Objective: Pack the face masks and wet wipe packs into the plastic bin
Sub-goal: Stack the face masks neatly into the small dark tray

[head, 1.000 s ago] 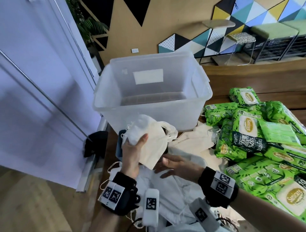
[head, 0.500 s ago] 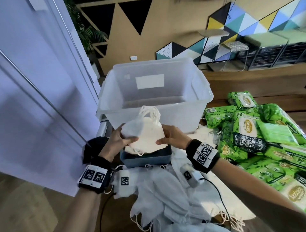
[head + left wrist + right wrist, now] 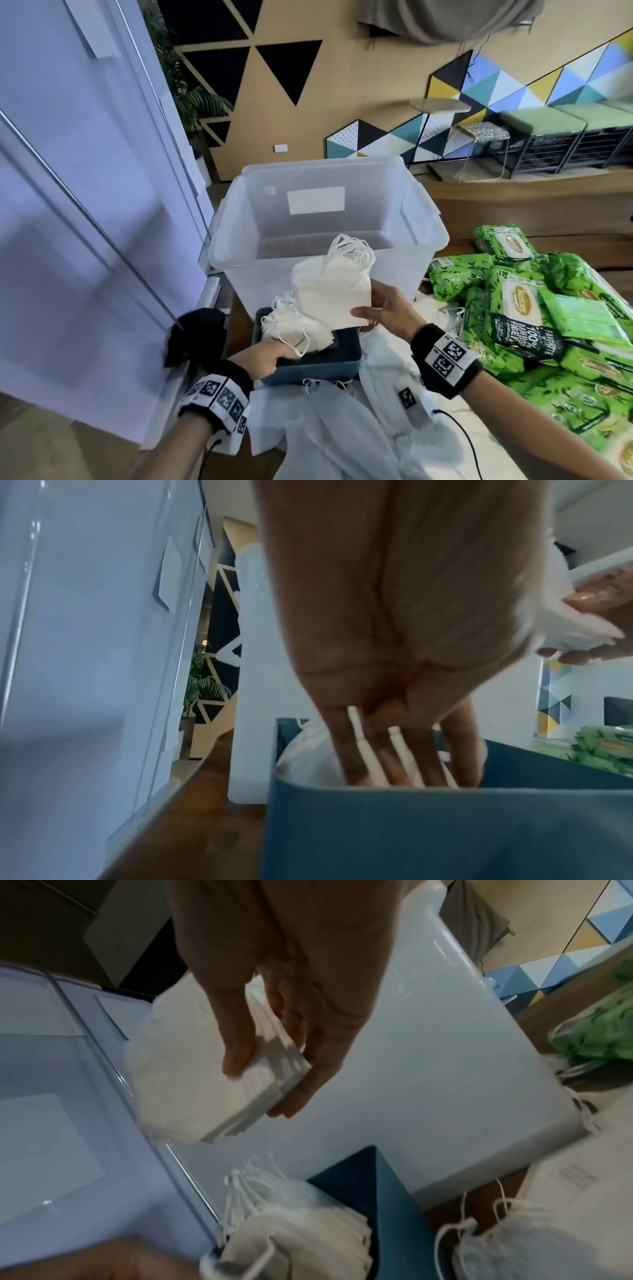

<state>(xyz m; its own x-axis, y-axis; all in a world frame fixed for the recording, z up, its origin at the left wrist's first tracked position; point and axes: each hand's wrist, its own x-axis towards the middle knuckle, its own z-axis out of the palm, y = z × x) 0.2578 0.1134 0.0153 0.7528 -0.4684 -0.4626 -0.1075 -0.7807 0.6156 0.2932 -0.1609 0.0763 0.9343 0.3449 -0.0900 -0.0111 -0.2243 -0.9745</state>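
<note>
A clear plastic bin (image 3: 428,236) stands on the wooden table with nothing visible inside. My right hand (image 3: 370,308) pinches a stack of white face masks (image 3: 329,287) by its near corner, held up against the bin's near wall, below the rim. The right wrist view shows this hand (image 3: 267,1085) with thumb above and fingers below the stack (image 3: 178,1069). My left hand (image 3: 274,354) reaches into a small blue box (image 3: 308,368) and grips more face masks (image 3: 294,329) there; ear loops cross its fingers (image 3: 356,750). Green wet wipe packs (image 3: 531,308) are piled at the right.
A pale partition wall (image 3: 85,240) runs close along the left, with a black object (image 3: 198,329) at its foot. Crumpled white plastic wrapping (image 3: 342,428) lies near me in front of the blue box. Loose masks (image 3: 507,1245) lie right of the box.
Both hands held the mask stack over the blue box. Now the left hand has let go and dropped into the blue box, and the right hand alone has lifted the stack towards the bin.
</note>
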